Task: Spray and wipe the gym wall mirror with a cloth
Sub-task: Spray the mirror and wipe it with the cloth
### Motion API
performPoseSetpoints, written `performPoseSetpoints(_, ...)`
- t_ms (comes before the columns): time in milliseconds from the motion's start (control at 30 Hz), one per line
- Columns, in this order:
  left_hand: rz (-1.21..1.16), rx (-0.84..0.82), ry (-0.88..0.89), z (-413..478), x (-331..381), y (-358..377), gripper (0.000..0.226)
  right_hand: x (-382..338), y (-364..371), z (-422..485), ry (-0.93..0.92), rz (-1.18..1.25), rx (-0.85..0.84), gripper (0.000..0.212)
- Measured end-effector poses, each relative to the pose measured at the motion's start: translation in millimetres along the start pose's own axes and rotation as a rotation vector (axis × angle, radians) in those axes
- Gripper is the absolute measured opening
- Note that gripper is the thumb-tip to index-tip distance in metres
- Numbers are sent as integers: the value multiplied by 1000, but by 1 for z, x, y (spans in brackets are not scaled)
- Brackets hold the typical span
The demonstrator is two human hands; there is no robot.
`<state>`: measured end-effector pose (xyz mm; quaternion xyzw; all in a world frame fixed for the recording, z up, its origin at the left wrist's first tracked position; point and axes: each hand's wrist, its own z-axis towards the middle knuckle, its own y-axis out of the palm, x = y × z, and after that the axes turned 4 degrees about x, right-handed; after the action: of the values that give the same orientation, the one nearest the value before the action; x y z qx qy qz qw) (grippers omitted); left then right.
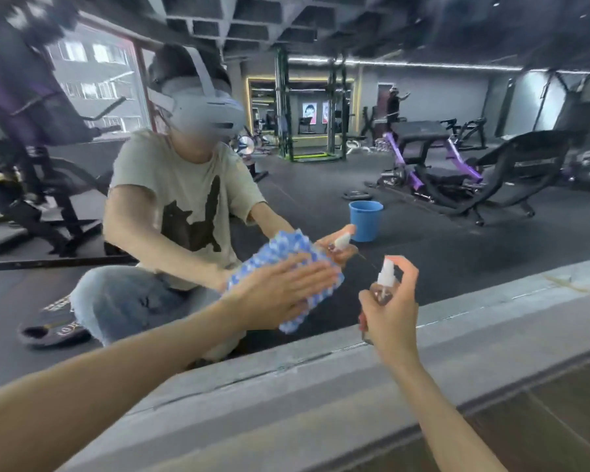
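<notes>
The wall mirror (423, 253) fills most of the view and reflects the gym and a crouching person. My left hand (280, 294) lies flat, fingers spread, pressing a blue-and-white checked cloth (300, 311) against the lower part of the glass. My right hand (390, 311) holds a small clear spray bottle (385, 284) with a white nozzle, upright, just right of the cloth and close to the mirror, with the forefinger curled over the top.
A grey ledge (355, 386) runs under the mirror, with dark wooden floor at the lower right. In the reflection stand a blue bucket (365, 219), purple and black gym machines (457, 172) and another person far back.
</notes>
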<state>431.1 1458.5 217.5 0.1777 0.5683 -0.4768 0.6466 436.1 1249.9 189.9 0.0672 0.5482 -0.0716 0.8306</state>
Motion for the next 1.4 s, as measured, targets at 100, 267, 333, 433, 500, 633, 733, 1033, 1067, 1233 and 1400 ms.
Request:
performPoseSetpoints(100, 139, 183, -363, 36, -73, -15, 57, -4, 3, 5, 45, 65, 45, 56)
performPoseSetpoints(267, 121, -32, -39, -25, -17, -9, 65, -11, 20, -20, -102, 90, 21, 60)
performPoseSetpoints(333, 61, -149, 187, -92, -18, -21, 68, -17, 35, -34, -150, 69, -48, 61)
performPoseSetpoints(433, 93, -110, -18, -157, -94, -53, 60, -35, 67, -53, -205, 101, -207, 61)
performPoseSetpoints(500, 167, -118, -234, -181, -147, -75, 55, -54, 93, -68, -308, 112, -337, 59)
performPoseSetpoints(633, 128, -148, -530, -214, -195, -101, 55, -80, 140, -96, -463, 164, -420, 52)
performPoseSetpoints(733, 66, -130, -672, -224, -191, -101, 56, -82, 153, -106, -465, 177, -404, 58)
performPoseSetpoints(1033, 25, -3, -326, -169, -96, -49, 56, -91, 170, -105, -378, 232, -194, 55)
performPoseSetpoints(1067, 36, -93, -93, -176, -77, -42, 53, -90, 169, -106, -382, 218, -151, 57)
performPoseSetpoints(1233, 53, -225, 275, -240, -42, -26, 65, -65, 153, -117, -297, 78, -128, 61)
performPoseSetpoints(1400, 116, 75, -238, -189, -131, -51, 57, -55, 148, -133, -202, 148, -56, 52)
